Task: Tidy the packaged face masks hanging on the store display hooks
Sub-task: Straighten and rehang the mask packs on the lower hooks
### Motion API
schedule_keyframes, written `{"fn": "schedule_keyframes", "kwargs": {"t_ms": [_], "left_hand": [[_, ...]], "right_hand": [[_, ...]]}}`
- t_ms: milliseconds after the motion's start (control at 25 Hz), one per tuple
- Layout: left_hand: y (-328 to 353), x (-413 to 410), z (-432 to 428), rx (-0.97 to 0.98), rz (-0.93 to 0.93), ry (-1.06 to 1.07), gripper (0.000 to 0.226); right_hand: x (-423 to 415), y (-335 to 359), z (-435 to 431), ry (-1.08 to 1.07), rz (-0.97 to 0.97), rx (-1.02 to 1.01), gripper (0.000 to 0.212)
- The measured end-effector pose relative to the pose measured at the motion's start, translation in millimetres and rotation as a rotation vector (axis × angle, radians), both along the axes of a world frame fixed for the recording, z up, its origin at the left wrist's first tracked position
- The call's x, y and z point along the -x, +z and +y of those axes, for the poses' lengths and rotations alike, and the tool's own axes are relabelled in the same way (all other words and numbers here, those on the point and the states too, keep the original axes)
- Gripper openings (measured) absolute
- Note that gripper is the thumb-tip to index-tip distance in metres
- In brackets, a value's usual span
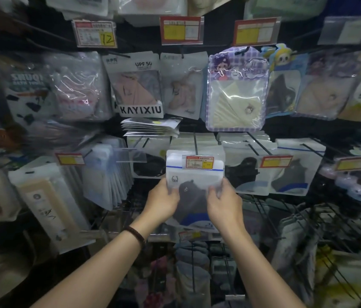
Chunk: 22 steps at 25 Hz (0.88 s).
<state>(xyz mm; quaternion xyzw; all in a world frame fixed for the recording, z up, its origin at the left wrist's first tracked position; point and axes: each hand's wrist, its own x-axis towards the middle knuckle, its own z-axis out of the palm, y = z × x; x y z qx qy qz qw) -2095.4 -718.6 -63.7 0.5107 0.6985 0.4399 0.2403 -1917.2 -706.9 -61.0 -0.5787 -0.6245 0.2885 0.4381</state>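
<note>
Both hands are on 1 mask packet [194, 187], the front one on the middle hook [195, 141] of the lower row; the left hand [163, 202] grips its left edge with the thumb over the front, and the right hand [224, 205] pinches its right edge, fingers curled onto the clear film; the packet holds a dark mask with a blue edge, and its white top sits just behind the red price tag [199, 162] at the hook's tip. The step in hand looks like squaring this packet up or seating it on the hook; whether its hole is over the wire I cannot tell, since the tag hides it. Next it probably needs pushing back flush against the packets behind it, level with the neighbouring packets [252, 174] on the right; the loose stack [150, 127] lying flat just up and to the left looks due for hanging too.
</note>
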Motion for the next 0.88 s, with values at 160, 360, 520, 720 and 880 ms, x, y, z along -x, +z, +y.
{"fn": "schedule_keyframes", "kwargs": {"t_ms": [160,360,520,720,880], "left_hand": [[-7.3,1.0,-16.7,-0.124,0.172,0.162,0.022],[0.6,6.1,-35.1,-0.211,-0.002,0.069,0.016],[-6.9,-1.8,-49.9,-0.190,-0.062,-0.029,0.008],[-31.9,-59.9,-48.5,-0.236,-0.268,-0.159,0.021],[-33.3,-115.0,-30.9,-0.232,-0.369,-0.227,0.018]], "right_hand": [[-6.4,-3.3,-5.9,-0.149,0.079,-0.195,0.021],[-20.2,6.7,-17.6,-0.126,0.374,-0.181,0.009],[-40.3,-5.1,-31.7,-0.135,0.403,-0.153,0.015],[-87.9,-24.4,-52.6,-0.241,0.464,-0.148,0.031],[-141.9,-34.4,-51.1,-0.393,0.479,-0.176,0.033]]}}
